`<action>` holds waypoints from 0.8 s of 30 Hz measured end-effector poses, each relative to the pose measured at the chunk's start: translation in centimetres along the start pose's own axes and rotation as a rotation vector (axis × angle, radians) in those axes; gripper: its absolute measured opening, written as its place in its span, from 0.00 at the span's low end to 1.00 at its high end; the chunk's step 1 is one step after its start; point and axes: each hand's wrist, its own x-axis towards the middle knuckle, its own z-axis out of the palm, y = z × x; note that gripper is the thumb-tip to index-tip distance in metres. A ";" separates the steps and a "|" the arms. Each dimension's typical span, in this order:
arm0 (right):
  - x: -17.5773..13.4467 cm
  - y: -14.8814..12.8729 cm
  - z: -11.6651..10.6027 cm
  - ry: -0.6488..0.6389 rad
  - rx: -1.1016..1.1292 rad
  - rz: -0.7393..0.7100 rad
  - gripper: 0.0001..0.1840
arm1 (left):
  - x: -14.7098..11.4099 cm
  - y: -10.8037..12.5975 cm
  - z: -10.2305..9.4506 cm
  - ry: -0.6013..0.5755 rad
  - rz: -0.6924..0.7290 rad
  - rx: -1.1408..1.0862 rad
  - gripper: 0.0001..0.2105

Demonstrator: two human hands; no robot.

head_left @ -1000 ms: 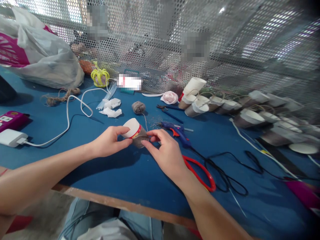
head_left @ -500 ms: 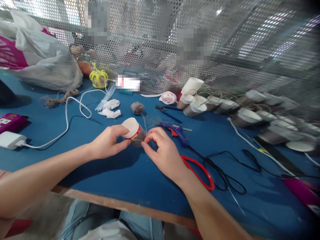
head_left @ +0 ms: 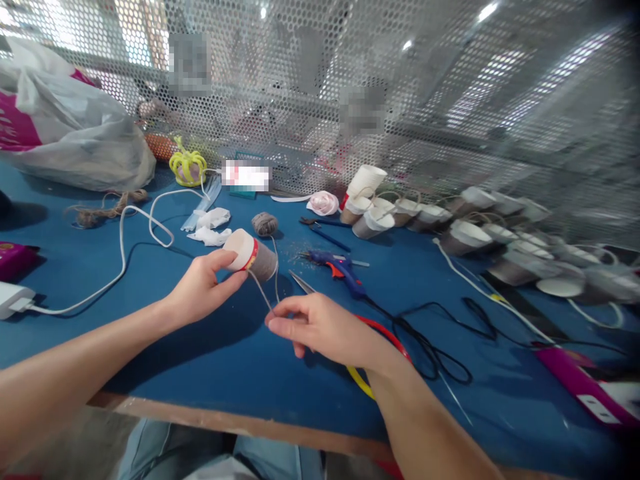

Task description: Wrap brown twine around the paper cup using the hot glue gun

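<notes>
A paper cup (head_left: 263,261) lies tilted in my left hand (head_left: 206,287), whose thumb and fingers grip it near its white end. Grey yarn covers much of the cup's side, and a red printed band shows beside the wrapping. My right hand (head_left: 313,325) pinches a strand of grey yarn (head_left: 262,291) between thumb and fingertips, drawn out from the cup. From there the strand loops back toward a small grey yarn ball (head_left: 265,225) behind the cup. Partly under my right hand and forearm lie scissors (head_left: 300,282) with red and yellow handles.
A blue glue gun (head_left: 336,264) and pliers (head_left: 325,233) lie beyond my right hand. Several wrapped cups with handles (head_left: 467,238) stand at the right, by a perforated metal screen (head_left: 300,87). A white cable (head_left: 121,260) and a plastic bag (head_left: 85,147) are at the left.
My right hand has moved away from the cup, toward me, pulling the yarn into a visible taut strand. My left hand still holds the cup, now tipped further over. The whole view has shifted slightly.
</notes>
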 end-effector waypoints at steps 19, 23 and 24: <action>3.2 8.8 -6.3 0.718 -0.504 0.384 0.10 | -0.1 0.5 0.3 -0.285 -0.084 -0.173 0.12; 1.3 6.4 -5.4 0.731 0.159 0.102 0.14 | 0.0 0.3 0.0 -0.329 -0.090 -0.185 0.11; 0.8 5.6 -4.9 0.593 0.286 0.081 0.14 | 0.1 0.3 0.0 -0.339 -0.089 -0.190 0.11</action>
